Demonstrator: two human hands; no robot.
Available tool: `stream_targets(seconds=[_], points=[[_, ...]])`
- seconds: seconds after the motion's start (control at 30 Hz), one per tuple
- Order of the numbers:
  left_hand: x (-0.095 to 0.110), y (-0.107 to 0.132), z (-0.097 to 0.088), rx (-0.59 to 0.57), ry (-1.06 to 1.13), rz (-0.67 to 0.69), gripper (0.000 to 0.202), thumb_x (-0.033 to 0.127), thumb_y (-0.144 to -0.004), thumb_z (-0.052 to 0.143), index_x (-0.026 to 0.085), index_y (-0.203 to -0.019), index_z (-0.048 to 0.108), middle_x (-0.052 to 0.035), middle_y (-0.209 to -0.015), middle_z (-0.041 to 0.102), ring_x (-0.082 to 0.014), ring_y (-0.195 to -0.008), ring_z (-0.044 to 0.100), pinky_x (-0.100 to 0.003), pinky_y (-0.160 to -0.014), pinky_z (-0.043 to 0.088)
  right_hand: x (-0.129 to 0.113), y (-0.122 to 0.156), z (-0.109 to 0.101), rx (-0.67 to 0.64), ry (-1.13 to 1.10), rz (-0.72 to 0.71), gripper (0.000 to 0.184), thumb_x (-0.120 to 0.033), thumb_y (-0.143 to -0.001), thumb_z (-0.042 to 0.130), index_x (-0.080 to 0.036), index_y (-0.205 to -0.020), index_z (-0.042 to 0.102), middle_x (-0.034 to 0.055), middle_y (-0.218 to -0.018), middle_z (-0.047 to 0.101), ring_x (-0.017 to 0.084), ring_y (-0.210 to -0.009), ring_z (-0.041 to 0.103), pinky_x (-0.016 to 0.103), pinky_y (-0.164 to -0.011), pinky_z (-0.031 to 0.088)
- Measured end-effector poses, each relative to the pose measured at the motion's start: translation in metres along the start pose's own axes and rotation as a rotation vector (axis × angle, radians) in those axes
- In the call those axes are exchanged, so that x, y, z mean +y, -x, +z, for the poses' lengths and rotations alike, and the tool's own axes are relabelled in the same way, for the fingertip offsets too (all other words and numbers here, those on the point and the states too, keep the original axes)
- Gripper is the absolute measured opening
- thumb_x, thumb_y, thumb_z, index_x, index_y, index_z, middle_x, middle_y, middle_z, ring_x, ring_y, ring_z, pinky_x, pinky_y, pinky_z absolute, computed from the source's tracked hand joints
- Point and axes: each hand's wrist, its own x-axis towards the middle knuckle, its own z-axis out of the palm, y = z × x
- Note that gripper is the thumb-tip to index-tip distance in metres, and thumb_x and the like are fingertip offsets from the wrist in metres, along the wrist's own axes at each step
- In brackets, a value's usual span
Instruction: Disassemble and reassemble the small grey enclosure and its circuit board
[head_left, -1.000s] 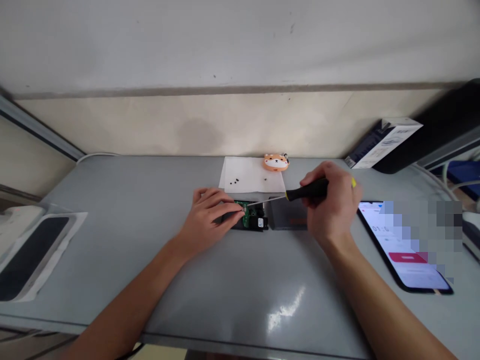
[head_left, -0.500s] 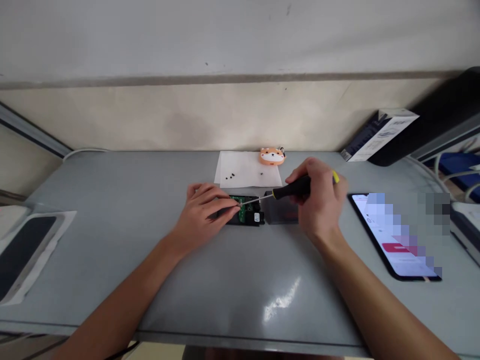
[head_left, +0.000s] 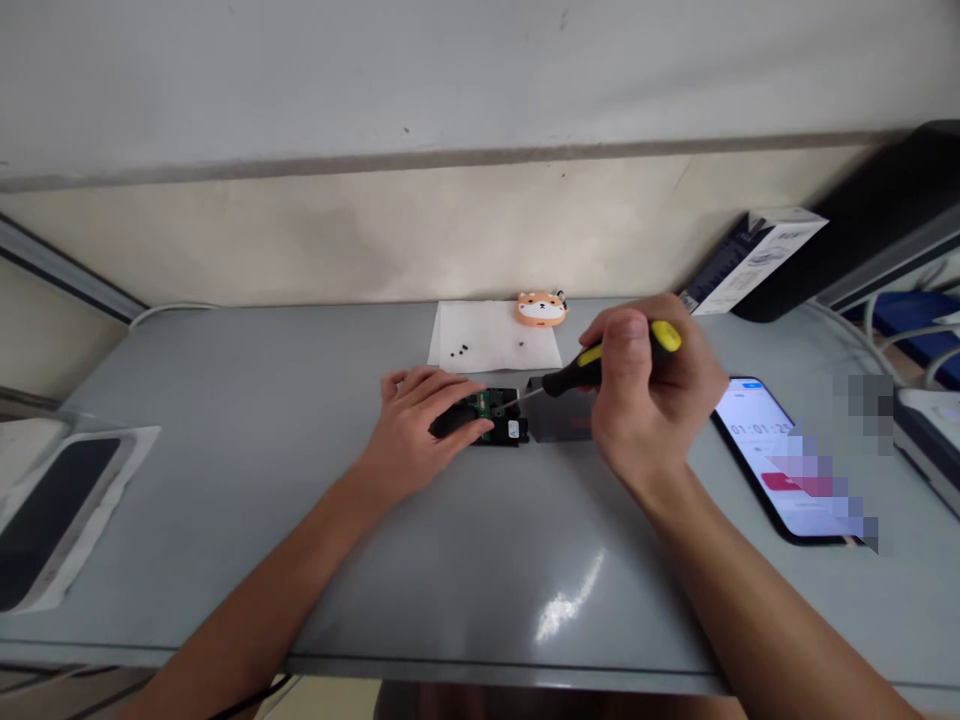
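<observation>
My left hand (head_left: 420, 420) lies on a small black device with a green circuit board (head_left: 493, 416) in the middle of the grey table, its fingers curled round the device's left end. My right hand (head_left: 646, 390) grips a screwdriver (head_left: 592, 367) with a black handle and yellow cap. The thin shaft slants down to the left and its tip rests on the board. A dark grey flat cover (head_left: 561, 420) lies just right of the board, partly behind my right hand.
A white paper sheet (head_left: 495, 346) with a few small black screws lies behind the board, an orange animal-shaped trinket (head_left: 540, 308) at its far edge. A lit phone (head_left: 787, 460) lies at right, a boxed carton (head_left: 750, 255) behind it. A dark tray (head_left: 52, 515) sits at left.
My right hand has lifted the screwdriver's handle, so the shaft now points more steeply down at the board. My left hand has stayed on the device. The view shifted slightly.
</observation>
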Motion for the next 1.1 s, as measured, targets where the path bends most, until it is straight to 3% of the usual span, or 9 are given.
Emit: stream_targets(seconds=[0.17, 0.37, 0.97, 1.1], points=[[0.002, 0.0, -0.001, -0.177, -0.003, -0.024, 0.041, 0.048, -0.101, 0.068, 0.028, -0.136, 0.068, -0.0062, -0.136, 0.075, -0.03, -0.129, 0.064, -0.052, -0.115, 0.034, 0.007, 0.0, 0.001, -0.019, 0.053, 0.01, 0.038, -0.049, -0.104, 0.056, -0.022, -0.078, 0.061, -0.0038, -0.063, 0.055, 0.009, -0.052, 0.048, 0.026, -0.05, 0.04], [0.004, -0.001, -0.001, -0.255, 0.008, -0.004, 0.039, 0.044, -0.104, 0.064, 0.026, -0.139, 0.066, -0.0069, -0.14, 0.073, -0.0308, -0.135, 0.062, -0.054, -0.117, 0.033, 0.011, 0.003, 0.002, -0.104, 0.136, 0.037, 0.034, -0.044, -0.103, 0.058, -0.023, -0.076, 0.056, -0.0056, -0.059, 0.051, 0.008, -0.05, 0.043, 0.024, -0.05, 0.039], [0.002, -0.003, 0.002, -0.244, 0.03, -0.008, 0.034, 0.042, -0.101, 0.068, 0.026, -0.131, 0.07, -0.0086, -0.134, 0.075, -0.0327, -0.128, 0.065, -0.058, -0.114, 0.035, 0.007, 0.003, 0.004, -0.225, 0.032, 0.13, 0.027, -0.037, -0.098, 0.064, -0.023, -0.077, 0.056, -0.0063, -0.06, 0.047, 0.009, -0.055, 0.038, 0.025, -0.054, 0.034], [0.002, -0.003, 0.002, -0.247, 0.049, -0.008, 0.034, 0.044, -0.1, 0.069, 0.027, -0.13, 0.07, -0.0085, -0.133, 0.075, -0.0325, -0.127, 0.065, -0.056, -0.113, 0.037, 0.011, -0.002, 0.007, -0.292, -0.019, 0.167, 0.034, -0.039, -0.099, 0.063, -0.023, -0.073, 0.048, -0.0058, -0.062, 0.043, 0.009, -0.058, 0.037, 0.026, -0.056, 0.035]])
